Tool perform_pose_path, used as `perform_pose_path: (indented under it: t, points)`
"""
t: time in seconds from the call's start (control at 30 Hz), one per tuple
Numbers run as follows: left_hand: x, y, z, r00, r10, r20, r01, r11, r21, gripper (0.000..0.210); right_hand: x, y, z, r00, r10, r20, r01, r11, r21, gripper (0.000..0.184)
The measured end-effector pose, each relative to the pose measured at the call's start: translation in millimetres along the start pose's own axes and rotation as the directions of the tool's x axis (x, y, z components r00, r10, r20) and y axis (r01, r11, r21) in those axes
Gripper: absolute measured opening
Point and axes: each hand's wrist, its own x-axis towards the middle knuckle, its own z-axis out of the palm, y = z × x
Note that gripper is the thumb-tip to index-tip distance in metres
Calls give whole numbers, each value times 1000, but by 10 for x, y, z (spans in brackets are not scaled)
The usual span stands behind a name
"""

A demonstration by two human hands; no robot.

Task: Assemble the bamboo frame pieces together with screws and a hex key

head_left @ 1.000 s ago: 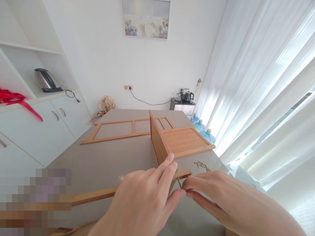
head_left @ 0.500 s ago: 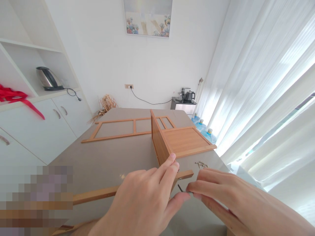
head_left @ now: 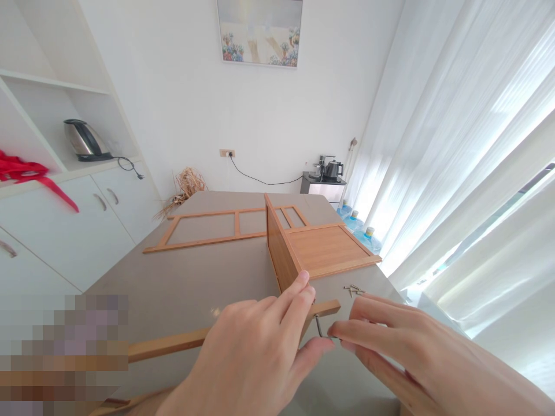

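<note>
Pinched in the fingers of my right hand (head_left: 403, 344) is a thin dark hex key (head_left: 319, 327). Its short arm points up and its tip meets the fastener hole at the end of a wooden rail (head_left: 328, 307). My left hand (head_left: 260, 344) grips the wooden frame where that rail meets an upright wooden panel (head_left: 281, 254); its fingers lie over the corner, hiding the joint. The left thumb is close to the bend of the hex key. Another stretch of wooden rail (head_left: 169, 345) shows left of my left hand. Several bolts (head_left: 355, 290) lie beyond my right hand.
A flat wooden panel (head_left: 332, 245) adjoins the upright one. An open wooden frame (head_left: 203, 238) lies farther back on the grey table (head_left: 208, 271). A blurred patch (head_left: 73, 346) covers the lower left. Water bottles (head_left: 368, 236) stand past the right edge, near the curtains.
The hex key's short arm has swung upward, and its tip now meets the hole in the rail. My left hand and the wooden pieces hold almost the same position.
</note>
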Motion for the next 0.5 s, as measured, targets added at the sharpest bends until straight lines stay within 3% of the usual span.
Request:
perform_pose_path:
  t: [0.23, 0.5]
  points:
    - [-12, -4, 23, 1000, -10, 5, 10, 1000, 6, 47, 13, 25, -5, 999, 38, 19, -39, 999, 6, 31]
    - [-3, 12, 12, 1000, -7, -14, 8, 1000, 18, 43, 47, 18, -39, 999, 3, -40, -3, 1000, 0, 34]
